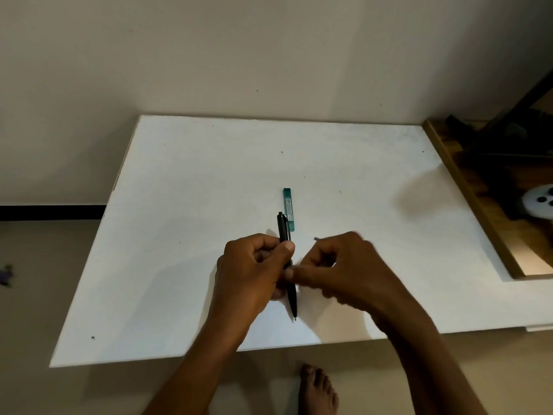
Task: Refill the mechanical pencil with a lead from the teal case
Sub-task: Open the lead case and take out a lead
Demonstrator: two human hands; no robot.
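Note:
The black mechanical pencil [284, 227] is held just above the white table, its clip end pointing away from me and its tip [295, 317] toward me. My left hand [254, 271] is closed around the middle of the barrel. My right hand [338, 265] is blurred, its fingers curled and its thumb tip against the barrel beside my left thumb. The teal lead case [288, 209] lies flat on the table just beyond the pencil's clip end, apart from both hands. A small grey piece [316, 238] shows at my right knuckles; I cannot tell whether it is held.
The white table [179, 205] stands against a plain wall. A wooden frame [466, 187] with dark objects and a white round thing [540, 205] borders its right edge. A bare foot [318, 390] is on the floor below the front edge.

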